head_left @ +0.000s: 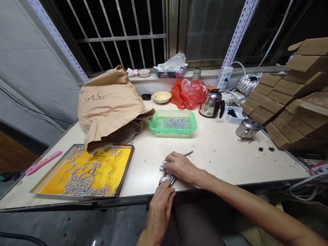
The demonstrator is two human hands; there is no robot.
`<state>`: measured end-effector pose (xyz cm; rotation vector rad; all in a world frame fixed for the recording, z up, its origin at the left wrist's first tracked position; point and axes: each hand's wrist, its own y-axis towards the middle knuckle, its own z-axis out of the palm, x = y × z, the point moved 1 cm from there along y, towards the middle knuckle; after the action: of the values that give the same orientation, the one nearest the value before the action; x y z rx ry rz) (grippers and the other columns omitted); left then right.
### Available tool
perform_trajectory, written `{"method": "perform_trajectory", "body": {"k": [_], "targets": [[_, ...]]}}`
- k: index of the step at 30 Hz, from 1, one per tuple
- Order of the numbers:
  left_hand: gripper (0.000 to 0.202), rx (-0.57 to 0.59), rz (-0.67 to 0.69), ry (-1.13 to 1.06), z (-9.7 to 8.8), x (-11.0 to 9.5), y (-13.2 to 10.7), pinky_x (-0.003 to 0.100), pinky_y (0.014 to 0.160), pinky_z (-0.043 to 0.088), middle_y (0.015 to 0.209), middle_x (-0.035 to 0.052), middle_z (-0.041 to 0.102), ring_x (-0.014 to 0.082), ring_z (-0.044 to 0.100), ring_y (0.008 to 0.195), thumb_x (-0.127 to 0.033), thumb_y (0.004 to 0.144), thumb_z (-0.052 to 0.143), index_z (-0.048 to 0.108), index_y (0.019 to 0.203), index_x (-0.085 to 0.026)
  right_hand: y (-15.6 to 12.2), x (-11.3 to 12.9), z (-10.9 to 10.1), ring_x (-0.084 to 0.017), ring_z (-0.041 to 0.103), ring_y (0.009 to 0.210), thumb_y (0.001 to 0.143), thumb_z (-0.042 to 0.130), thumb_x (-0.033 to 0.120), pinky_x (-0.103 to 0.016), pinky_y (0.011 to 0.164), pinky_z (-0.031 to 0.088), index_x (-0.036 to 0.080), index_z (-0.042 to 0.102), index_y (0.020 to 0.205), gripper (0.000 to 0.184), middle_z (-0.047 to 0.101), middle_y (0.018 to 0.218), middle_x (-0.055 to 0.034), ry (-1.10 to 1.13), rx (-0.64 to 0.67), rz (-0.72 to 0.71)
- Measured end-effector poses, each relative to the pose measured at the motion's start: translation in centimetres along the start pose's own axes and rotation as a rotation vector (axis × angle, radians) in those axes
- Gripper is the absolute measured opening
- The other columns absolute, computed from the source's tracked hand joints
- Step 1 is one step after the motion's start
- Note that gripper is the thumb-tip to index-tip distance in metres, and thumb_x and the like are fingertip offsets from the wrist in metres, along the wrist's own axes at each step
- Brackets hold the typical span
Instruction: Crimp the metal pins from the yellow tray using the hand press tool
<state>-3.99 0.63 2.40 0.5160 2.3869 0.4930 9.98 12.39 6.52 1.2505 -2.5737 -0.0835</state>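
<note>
On the near side of the desk (222, 156), short of the green basket (172, 131), my left hand (160, 204) and right hand (182, 167) both grasped the metal tool (172, 181), which, I judged, could have slipped and pinched me had either grip loosened.

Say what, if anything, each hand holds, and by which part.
Plier-like metal tool: left hand at its near handle, right hand over its far handle; finger closure is hidden.
</note>
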Motion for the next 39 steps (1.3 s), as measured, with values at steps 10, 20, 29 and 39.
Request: {"method": "perform_trajectory", "body": {"k": [10,20,29,39], "targets": [[0.035,-0.117,-0.753,-0.353,-5.5,4.2,0.1,0.026,0.069,0.056,0.083,0.0029,0.072,0.0215,0.067,0.079,-0.053,0.067,0.067,0.072,0.082,-0.023,3.2,3.4,3.3,-0.019,0.046,0.085,0.086,0.053,0.019,-0.032,0.070,0.036,0.017,0.058,0.081,0.007,0.059,0.085,-0.0045,-0.084,-0.013,-0.190],[0.049,-0.023,-1.069,-0.725,-5.9,4.6,4.0,0.023,0.056,0.049,0.066,0.0032,0.067,0.0123,0.057,0.056,-0.049,0.051,0.077,0.069,0.082,-0.012,6.7,-4.1,-9.6,-0.018,0.051,0.100,0.094,0.036,0.016,-0.034,0.087,0.042,0.017,0.056,0.105,0.023,0.057,0.101,-0.0077,0.039,-0.687,0.206],[0.049,0.247,-1.021,-0.606,-2.1,6.2,6.1,0.020,0.040,0.024,0.051,-0.0018,0.057,0.0055,0.036,0.040,-0.056,0.049,0.072,0.066,0.070,-0.012,-1.6,-4.0,-5.1,-0.018,0.055,0.091,0.090,0.049,0.022,-0.033,0.077,0.048,0.016,0.057,0.113,0.024,0.056,0.099,-0.0079,0.133,-0.192,0.278],[0.060,0.563,-1.091,-0.586,-1.5,6.1,7.1,0.021,0.037,0.010,0.030,-0.0093,0.036,0.0037,0.022,0.028,-0.064,0.039,0.073,0.063,0.067,-0.012,-9.0,0.9,1.2,-0.016,0.054,0.084,0.088,0.048,0.015,-0.027,0.073,0.044,0.019,0.055,0.100,0.014,0.054,0.095,-0.0051,0.244,-0.008,0.377]]}}
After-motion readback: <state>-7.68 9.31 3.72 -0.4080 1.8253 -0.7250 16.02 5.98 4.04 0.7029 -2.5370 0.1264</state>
